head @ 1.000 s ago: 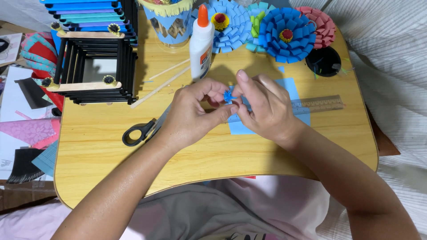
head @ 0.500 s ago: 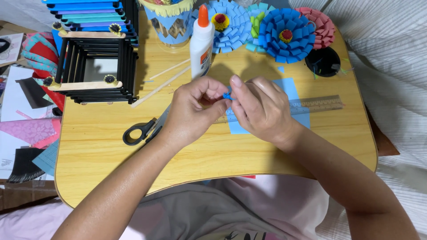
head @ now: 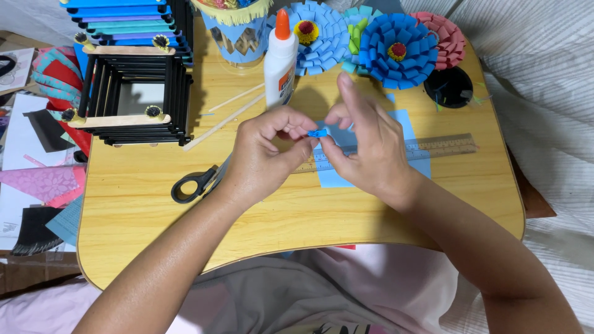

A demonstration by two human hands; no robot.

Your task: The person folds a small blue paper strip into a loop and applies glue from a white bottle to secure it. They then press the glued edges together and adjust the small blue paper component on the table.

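Both forearms reach in, the left hand (head: pixel 263 154) and right hand (head: pixel 365 151) meeting fingertip to fingertip, fingers pinched.

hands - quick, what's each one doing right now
Left hand: closed, pinching small blue paper piece.
Right hand: fingers touching the same piece, index raised.

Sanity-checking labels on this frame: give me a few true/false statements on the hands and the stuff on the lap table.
1. Both hands pinch a small blue paper piece. True: the left hand and right hand meet on it above the wooden table.
2. The scissors lie right of the right hand. False: the black-handled scissors lie by the left hand, partly hidden under it.
3. The glue bottle stands upright with an orange cap. True.
4. The ruler is held in the right hand. False: the clear ruler lies flat across the light blue paper sheet.
5. Paper flowers sit at the table's far edge. True.
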